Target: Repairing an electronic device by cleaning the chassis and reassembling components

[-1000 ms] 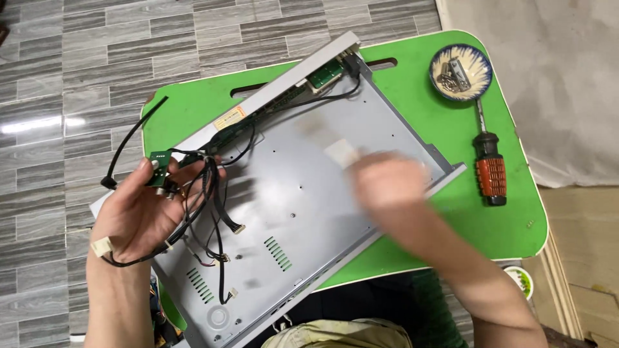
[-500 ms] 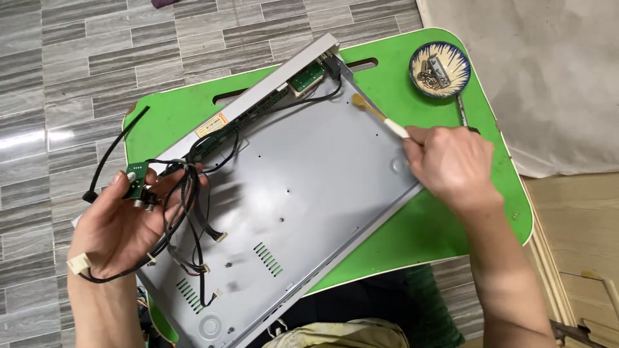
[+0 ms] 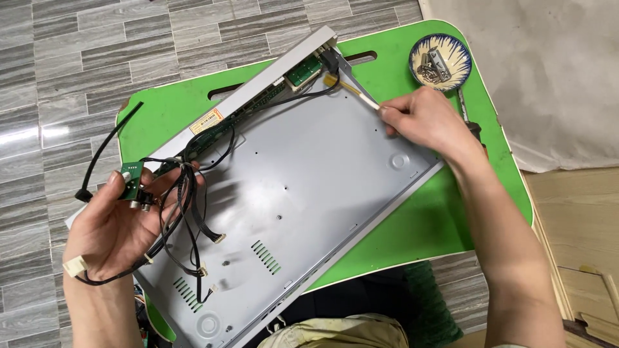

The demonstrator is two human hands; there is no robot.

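Left hand [image 3: 113,225], lower left of frame, fingers closed around a small green circuit board [image 3: 132,187] and black wire bundle [image 3: 184,212]. Right hand [image 3: 429,122], upper right, pinches a thin flat ribbon cable [image 3: 354,90] over the grey metal chassis [image 3: 290,200]. Ribbon looks flimsy, probably tear-prone: grip near its connector. Board light; hold by edges.

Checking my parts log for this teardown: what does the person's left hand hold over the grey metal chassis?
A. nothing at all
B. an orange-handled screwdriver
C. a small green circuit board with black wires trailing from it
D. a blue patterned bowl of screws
C: the left hand grips the small green circuit board and a bundle of black wires beside the grey metal chassis, while the blue patterned bowl sits apart on the green table.
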